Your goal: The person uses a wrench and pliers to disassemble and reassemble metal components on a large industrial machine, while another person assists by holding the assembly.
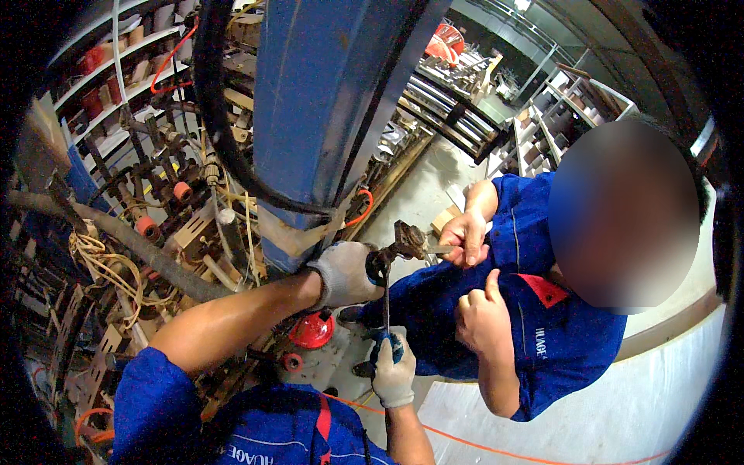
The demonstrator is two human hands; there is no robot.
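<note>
My left hand point(350, 276), in a pale work glove, is closed around the dark end of a rusty metal fitting point(409, 240). Lower down, my gloved right hand point(394, 370) grips a long slim metal wrench point(387, 310). Its shaft runs up to the dark end of the fitting beside my left fingers. How its upper end meets the metal is hard to make out. A co-worker's bare hand point(467, 236) is at the fitting's right side, by a short flat metal strip point(440, 249). The co-worker's other hand point(479, 306) is raised just below, apart from the fitting.
The co-worker in blue stands close on the right. A blue machine column point(310, 101) with a black hose point(225, 147) rises ahead. Cluttered tools and cables point(108, 263) fill the left. A red round object point(312, 331) is on the floor; an orange cord point(480, 444) crosses below.
</note>
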